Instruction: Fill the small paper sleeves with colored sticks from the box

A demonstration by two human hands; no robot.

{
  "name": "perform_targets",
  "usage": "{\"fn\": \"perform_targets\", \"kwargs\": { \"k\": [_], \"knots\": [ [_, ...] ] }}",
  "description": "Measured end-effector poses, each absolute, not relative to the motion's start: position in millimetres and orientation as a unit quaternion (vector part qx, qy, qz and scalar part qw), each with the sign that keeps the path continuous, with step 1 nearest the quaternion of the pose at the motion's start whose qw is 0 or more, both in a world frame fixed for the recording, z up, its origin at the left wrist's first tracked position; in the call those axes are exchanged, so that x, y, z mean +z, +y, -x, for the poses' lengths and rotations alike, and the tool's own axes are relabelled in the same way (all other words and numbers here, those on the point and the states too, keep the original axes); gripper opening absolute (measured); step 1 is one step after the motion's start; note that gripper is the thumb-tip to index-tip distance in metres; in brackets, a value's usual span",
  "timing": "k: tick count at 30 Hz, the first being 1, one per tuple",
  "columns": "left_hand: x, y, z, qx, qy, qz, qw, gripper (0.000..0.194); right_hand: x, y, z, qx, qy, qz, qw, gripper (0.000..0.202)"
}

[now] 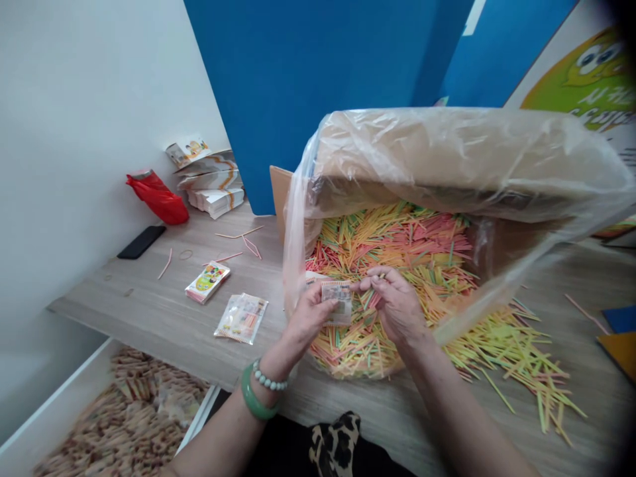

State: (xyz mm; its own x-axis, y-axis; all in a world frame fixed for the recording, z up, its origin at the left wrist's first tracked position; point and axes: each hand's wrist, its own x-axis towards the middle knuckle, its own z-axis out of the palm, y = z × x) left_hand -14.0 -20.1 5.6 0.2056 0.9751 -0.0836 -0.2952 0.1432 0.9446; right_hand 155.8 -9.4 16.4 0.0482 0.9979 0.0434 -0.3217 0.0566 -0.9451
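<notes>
A small clear printed packet [338, 314] is pinched between the thumb and fingers of my left hand [309, 317], over the near edge of a lined box. Just right of it, my right hand [397, 301] has its fingers closed round a few short pink straws [370, 300]; the index fingertip is at the packet's upper right edge. Colourful straws [397, 245] fill the box beneath both hands. Clear plastic [447, 146] lines the box and hangs over its rim. Whether anything is inside the held packet is hard to tell.
On the table [163, 298] at left lie clear packets [242, 318], a printed card stack [207, 281], a black phone [142, 242], a red bag [159, 199] and stacked cartons [213, 182]. Loose straws [527, 364] spread at right. An open drawer [134, 411] holds many small packets.
</notes>
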Motion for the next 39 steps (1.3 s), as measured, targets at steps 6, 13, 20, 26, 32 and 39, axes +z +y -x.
{"fn": "perform_targets", "kwargs": {
  "k": [6, 13, 20, 26, 32, 39],
  "knots": [
    [-0.9, -18.3, 14.5, 0.471, 0.424, -0.438, 0.638, 0.032, 21.9, -13.6, -150.8, 0.550, -0.423, 0.410, 0.592, 0.017],
    [-1.5, -22.4, 20.3, 0.473, 0.468, -0.457, 0.590, 0.042, 33.3, -14.8, -152.0, 0.547, -0.420, 0.400, 0.604, 0.016],
    [-4.7, -24.5, 20.4, 0.420, 0.505, -0.517, 0.549, 0.033, 59.0, -12.9, -143.2, 0.521, -0.426, 0.336, 0.659, 0.009],
    [2.7, -27.0, 18.6, 0.405, 0.500, -0.541, 0.541, 0.035, 71.1, -13.3, -123.3, 0.482, -0.452, 0.277, 0.698, 0.003],
    [14.9, -28.0, 16.5, 0.412, 0.439, -0.558, 0.571, 0.039, 69.6, -13.0, -116.8, 0.444, -0.481, 0.267, 0.708, 0.003],
    [26.9, -28.8, 14.8, 0.391, 0.387, -0.535, 0.642, 0.047, 64.1, -19.9, -118.0, 0.442, -0.509, 0.290, 0.679, 0.003]
  ]
}}
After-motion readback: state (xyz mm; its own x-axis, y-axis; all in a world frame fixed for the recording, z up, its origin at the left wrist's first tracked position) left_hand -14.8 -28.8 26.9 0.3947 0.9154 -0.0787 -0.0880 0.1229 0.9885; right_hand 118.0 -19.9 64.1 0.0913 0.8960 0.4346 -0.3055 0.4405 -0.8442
